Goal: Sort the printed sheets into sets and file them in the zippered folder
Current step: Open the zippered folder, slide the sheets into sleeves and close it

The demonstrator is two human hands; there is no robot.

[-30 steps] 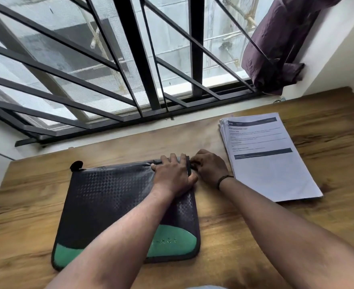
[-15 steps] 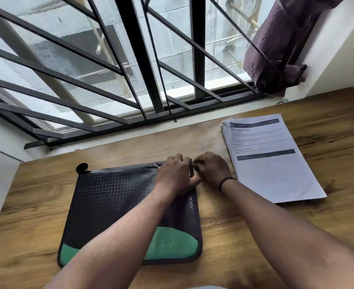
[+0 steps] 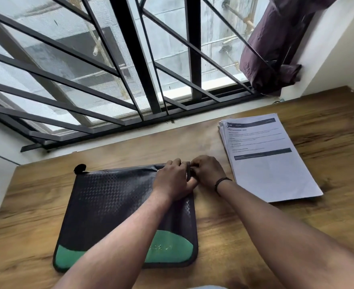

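We have the flat black zippered folder with green corners point(image 3: 117, 207) lying closed on the brown wood-grain tabletop point(image 3: 244, 230) at the lower centre of the frame, and the stack of white printed sheets with dark header bars point(image 3: 267, 161) resting untouched to the right of it, just beside our right wrist. Both hands meet at the folder's upper right corner: our left hand point(image 3: 175, 180) lies over the cover with its fingers curled onto the top edge, holding the corner down, while our right hand point(image 3: 208, 171) has its fingers bunched tight at the same corner, apparently pinching the zipper pull, though the pull itself is hidden between the fingers. We judge this to be the opening step, with the sorting not yet begun. The next move calls for a steady draw of the pull along the folder's edge while our left grip keeps the soft cover from bunching.
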